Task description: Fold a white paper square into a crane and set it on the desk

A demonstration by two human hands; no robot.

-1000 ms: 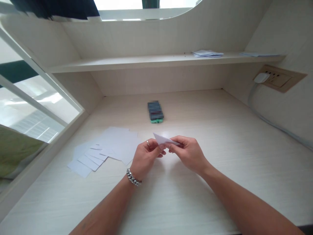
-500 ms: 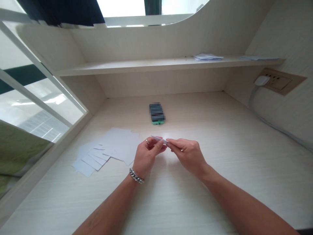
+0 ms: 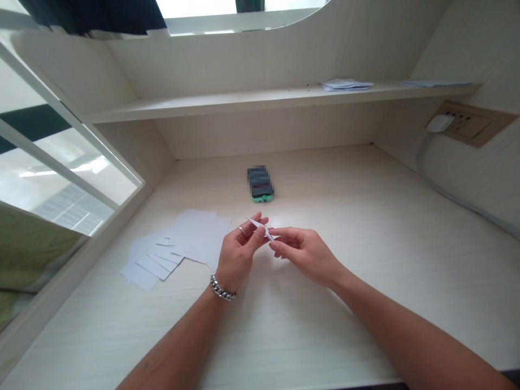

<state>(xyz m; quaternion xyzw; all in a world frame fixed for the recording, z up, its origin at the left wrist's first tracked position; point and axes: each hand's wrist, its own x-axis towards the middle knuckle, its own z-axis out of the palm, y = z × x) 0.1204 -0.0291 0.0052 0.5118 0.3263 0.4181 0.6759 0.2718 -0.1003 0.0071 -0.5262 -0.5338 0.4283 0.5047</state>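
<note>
The left hand point(image 3: 238, 253), nearly closed, pinches a folded paper point(image 3: 257, 223); at three o'clock the right hand point(image 3: 271, 238), slightly parted, meets its end, grip unclear. On the counter point(image 3: 284, 330), sheets point(image 3: 199, 233) lie towards nine, a dark object point(image 3: 260, 183) towards twelve.

I watch through a single camera worn on the head, looking forward and down across the tabletop point(image 3: 357, 189). It sits above the near side, so the left hand point(image 3: 239, 252) and right hand point(image 3: 306, 253) reach away from me and land near the middle of my view, fairly close. The angle is wide: the shelf point(image 3: 203, 105) crosses the far part, the window point(image 3: 203, 8) is cut off above it, and the socket point(image 3: 473, 125) shows at far right.
</note>
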